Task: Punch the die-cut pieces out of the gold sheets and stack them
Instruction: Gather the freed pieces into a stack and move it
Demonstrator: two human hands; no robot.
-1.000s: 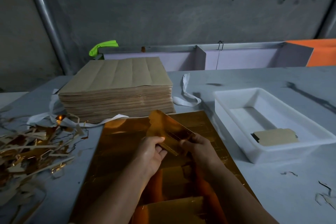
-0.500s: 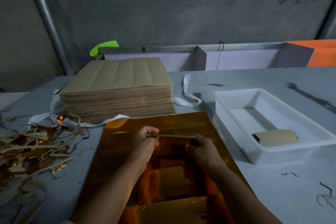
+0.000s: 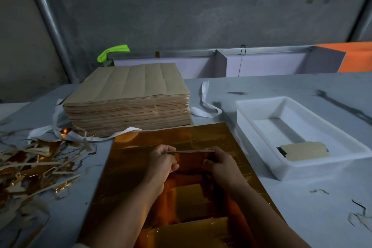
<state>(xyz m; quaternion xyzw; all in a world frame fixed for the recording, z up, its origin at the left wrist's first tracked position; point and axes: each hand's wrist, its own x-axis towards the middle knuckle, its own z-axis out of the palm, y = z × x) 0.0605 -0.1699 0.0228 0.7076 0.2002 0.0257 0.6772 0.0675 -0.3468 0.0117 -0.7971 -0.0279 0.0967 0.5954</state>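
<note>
A large shiny gold sheet (image 3: 141, 157) lies flat on the grey table in front of me. Above its middle I hold a thin punched-out gold piece (image 3: 193, 151) level, seen edge-on. My left hand (image 3: 163, 164) pinches its left end and my right hand (image 3: 223, 164) grips its right end. To the right a white plastic tray (image 3: 259, 110) holds a small stack of punched pieces (image 3: 304, 151), brown side up. A tall stack of brown-backed sheets (image 3: 128, 98) stands behind the gold sheet.
A heap of gold and brown offcut strips (image 3: 34, 165) covers the table's left side. White strapping (image 3: 205, 106) trails around the tall stack. Small scraps (image 3: 358, 217) lie at the right front. A low partition (image 3: 221, 64) runs along the table's back edge.
The piece in my hands has been turned from tilted, gold face showing, to flat and edge-on. Both hands have dropped slightly toward the sheet.
</note>
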